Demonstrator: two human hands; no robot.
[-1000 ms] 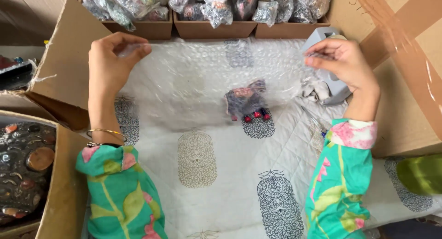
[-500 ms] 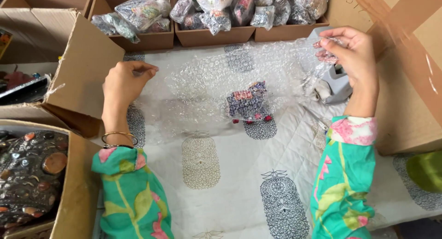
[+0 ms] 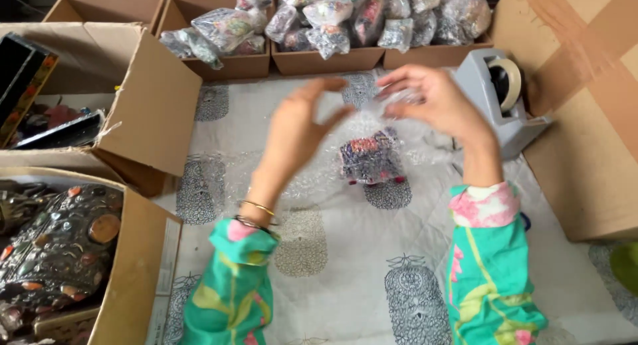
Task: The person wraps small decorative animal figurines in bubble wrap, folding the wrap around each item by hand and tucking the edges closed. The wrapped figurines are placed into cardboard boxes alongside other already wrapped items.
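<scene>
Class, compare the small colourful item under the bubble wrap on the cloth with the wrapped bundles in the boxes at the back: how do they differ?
The item lies alone on the cloth, bubble wrap only draped loosely over it; the bundles are piled together in boxes, each fully wrapped. Both hands lift wrap over the item; nothing touches the bundles. Both look multicoloured.

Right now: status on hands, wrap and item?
Left hand and right hand raised, pinching the bubble wrap. Small colourful item sits under it on the cloth. Tape dispenser just right, apart.
</scene>
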